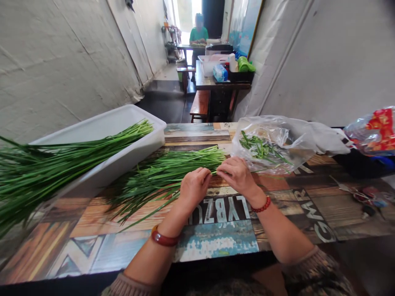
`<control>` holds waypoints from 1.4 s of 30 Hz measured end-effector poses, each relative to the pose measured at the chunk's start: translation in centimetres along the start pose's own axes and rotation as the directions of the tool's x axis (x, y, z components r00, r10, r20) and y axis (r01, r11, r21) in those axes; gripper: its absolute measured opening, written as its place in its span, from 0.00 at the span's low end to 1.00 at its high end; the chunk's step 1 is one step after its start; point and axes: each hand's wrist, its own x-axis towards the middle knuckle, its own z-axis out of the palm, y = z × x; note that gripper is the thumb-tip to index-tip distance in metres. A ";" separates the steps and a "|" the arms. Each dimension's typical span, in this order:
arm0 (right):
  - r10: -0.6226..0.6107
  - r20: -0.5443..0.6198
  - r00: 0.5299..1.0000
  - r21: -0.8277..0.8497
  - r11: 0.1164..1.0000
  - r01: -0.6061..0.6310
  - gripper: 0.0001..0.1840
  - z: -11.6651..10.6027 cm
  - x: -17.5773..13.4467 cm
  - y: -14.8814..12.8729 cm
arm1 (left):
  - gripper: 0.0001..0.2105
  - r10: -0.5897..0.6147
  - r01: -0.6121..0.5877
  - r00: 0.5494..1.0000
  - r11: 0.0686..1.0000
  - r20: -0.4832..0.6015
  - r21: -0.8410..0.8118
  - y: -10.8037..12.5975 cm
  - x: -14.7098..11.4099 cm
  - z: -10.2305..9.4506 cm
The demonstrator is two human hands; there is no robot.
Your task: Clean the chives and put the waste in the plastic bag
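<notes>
Greens [173, 164] lie beyond left hand [194, 186] and right hand [237, 174] (both pinching one stalk [214, 173]).

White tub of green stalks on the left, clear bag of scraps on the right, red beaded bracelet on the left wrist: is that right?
Not quite: the head view shows the red beaded bracelet on the wrist of the right hand; the left wrist wears a smooth bangle. The tub of green stalks is on the left, the bag of scraps on the right.

The plank-patterned table [216, 240] carries 1 white tub [154, 144], 1 pile of green stalks [173, 168] and 1 clear bag [284, 142].
</notes>
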 end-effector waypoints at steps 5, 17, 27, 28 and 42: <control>0.131 -0.072 0.989 0.260 0.959 -0.108 0.09 1.1 0.3 -0.5 | 0.10 0.013 -0.017 0.999 0.997 -0.052 -0.078 -0.2 0.2 0.0; 0.608 -0.109 0.786 0.702 0.607 -0.372 0.13 1.0 0.2 -0.5 | 0.12 0.051 -0.051 0.996 0.999 -0.070 -0.002 0.5 -0.1 -0.1; 0.338 -0.553 0.761 -0.103 0.879 -0.465 0.10 -3.3 -0.7 5.6 | 0.13 -0.142 0.143 0.978 0.990 -0.153 -0.008 -0.8 0.3 -1.3; 0.315 -0.552 0.773 -0.172 0.863 -0.474 0.12 -3.3 -0.7 6.1 | 0.13 -0.139 0.139 0.979 0.990 -0.152 -0.006 -0.9 0.4 -1.4; 0.128 0.030 0.991 0.111 0.985 -0.130 0.07 -0.6 -0.4 2.2 | 0.11 -0.234 0.171 0.950 0.944 -0.207 -0.281 -1.7 0.7 -1.1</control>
